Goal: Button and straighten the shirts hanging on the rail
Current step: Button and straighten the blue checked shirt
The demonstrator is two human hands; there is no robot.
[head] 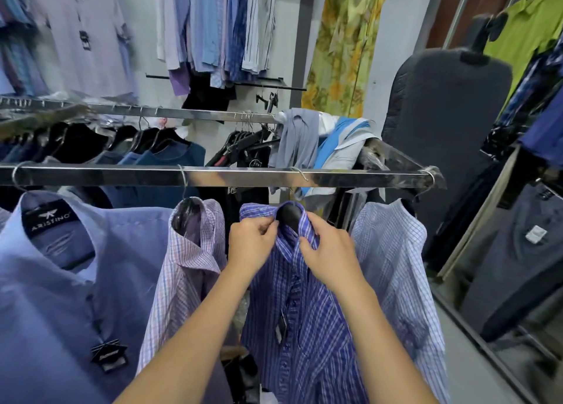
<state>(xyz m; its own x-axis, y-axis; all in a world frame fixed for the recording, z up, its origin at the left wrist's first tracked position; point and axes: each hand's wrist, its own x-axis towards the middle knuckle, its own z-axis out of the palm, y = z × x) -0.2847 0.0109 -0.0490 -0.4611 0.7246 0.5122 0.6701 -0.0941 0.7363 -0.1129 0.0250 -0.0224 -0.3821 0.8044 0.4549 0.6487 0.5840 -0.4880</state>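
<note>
Dark blue checked shirt (304, 312) hangs front-on from the near rail (213, 175), just right of centre, on a black hanger (289, 214). Your left hand (251, 245) pinches the collar edge at the neck, grip narrow, fingertips bunched on cloth. Your right hand (330, 251) has its grip curled over the opposite collar flap. Small dark buttons run down the placket (cannot tell which are fastened). A hang tag (280, 327) dangles on the chest.

Neighbours on the same rail:
- Left: lilac checked shirt (189, 266), collar spread open.
- Further left: plain pale blue shirt (61, 281), smooth weave, with a dark neck label.
- Right: pale checked shirt (393, 251), beside your right forearm.

The rail is a flat, polished metal bar, mirror-bright, and thin wire hooks loop over it.

Behind it, a second rail (182, 114) carries black hangers and navy tops. Loose grey and blue-white garments (320, 141) lie draped over the far right corner.

The room has a pale wall with a bunch of striped shirts (219, 28) hung high. A yellow-green floral dress (344, 44) hangs to their right. A dark padded upright form (441, 114) stands at right, with a lime-green shirt (530, 22) beyond it.
</note>
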